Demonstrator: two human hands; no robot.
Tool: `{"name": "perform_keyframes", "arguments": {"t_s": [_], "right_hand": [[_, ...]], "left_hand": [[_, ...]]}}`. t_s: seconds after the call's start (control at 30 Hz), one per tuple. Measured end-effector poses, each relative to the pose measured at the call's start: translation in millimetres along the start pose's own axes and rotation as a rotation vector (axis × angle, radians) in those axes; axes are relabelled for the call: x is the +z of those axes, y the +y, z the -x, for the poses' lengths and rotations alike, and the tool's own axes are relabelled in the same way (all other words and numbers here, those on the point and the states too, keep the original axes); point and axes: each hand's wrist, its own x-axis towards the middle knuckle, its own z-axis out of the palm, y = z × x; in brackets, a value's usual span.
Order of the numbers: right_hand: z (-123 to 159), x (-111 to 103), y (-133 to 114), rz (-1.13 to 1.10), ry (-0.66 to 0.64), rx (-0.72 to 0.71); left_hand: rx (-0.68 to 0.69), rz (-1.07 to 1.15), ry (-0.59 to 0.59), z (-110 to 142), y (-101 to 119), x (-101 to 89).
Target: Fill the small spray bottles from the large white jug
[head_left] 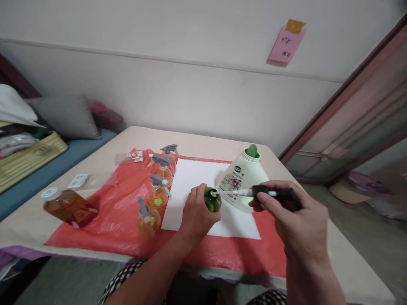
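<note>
My left hand (199,212) is wrapped round a small green bottle (213,203) with an uncapped mouth, over the white sheet. In my right hand (295,216) is a dark green sprayer head (260,192), held sideways. Its thin white dip tube (230,192) points left, and the tip is at the bottle's mouth; I cannot tell if it is inside. Just behind stands a large pale jug (233,176) with a printed label and a green piece (252,151) in its open neck.
Left of the white sheet (190,173), several clear spray bottles (158,197) with grey triggers stand in a row on red plastic (111,216). A bottle of amber liquid (68,207) is at the table's left. Clear packaging (95,181) lies behind it. A wall closes the back.
</note>
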Motion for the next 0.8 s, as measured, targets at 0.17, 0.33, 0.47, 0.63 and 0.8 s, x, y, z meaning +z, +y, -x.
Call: {"name": "perform_keyframes", "arguments": {"t_s": [0.17,0.33,0.47,0.63,0.8], "right_hand": [[0,15,11,0.226,-0.315,0.006],[0,33,31,0.075,-0.359,0.141],[-1,38,47,-0.056,-0.276,0.165],[-7,32,54,-0.053,-0.299,0.141],[-12,21,58,-0.066,-0.437,0.123]], "left_hand": [[0.146,-0.121,0.018,4,7,15.8],[0.138,-0.087,0.023,2,20,20.2],[0.067,-0.079,0.037,1,27,18.5],[0.089,-0.113,-0.028,-1,30,14.9],[0.102,-0.133,-0.086,0,36,9.3]]}}
